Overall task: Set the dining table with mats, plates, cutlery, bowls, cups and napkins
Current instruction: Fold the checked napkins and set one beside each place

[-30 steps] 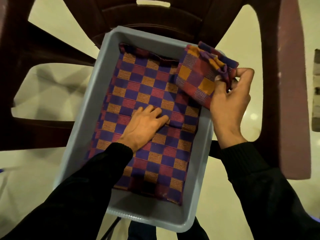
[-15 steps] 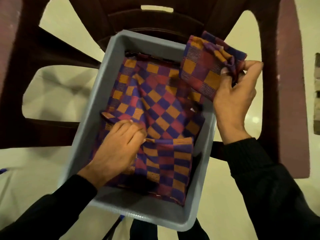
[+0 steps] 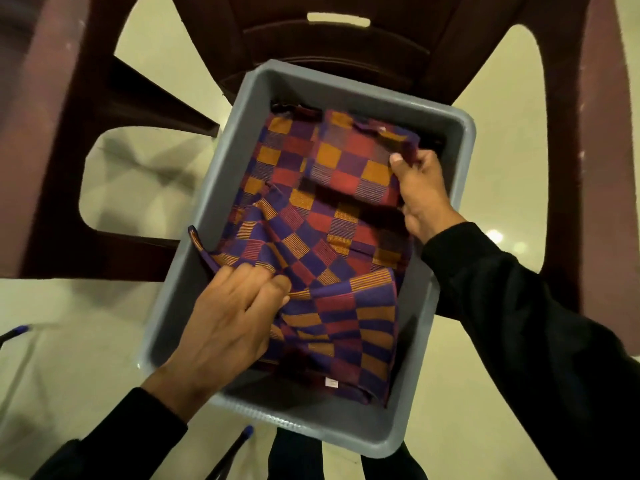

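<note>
Separating one checked cloth from the pile in the grey tub point(image 3: 221, 188) looks like the step in hand, and it wants a single layer, not a bunch. The left hand point(image 3: 225, 323) has its fingers point(image 3: 256, 282) curled, pinching a fold of the loose cloth point(image 3: 304, 244) near the tub's left wall; the right hand point(image 3: 422, 192) pinches a folded cloth point(image 3: 353, 161) at the far right corner, inside the tub. I judge it best to lift each piece straight up, clear of the rim, so the layers below stay flat. The tub rests on a dark plastic chair point(image 3: 346, 74).
</note>
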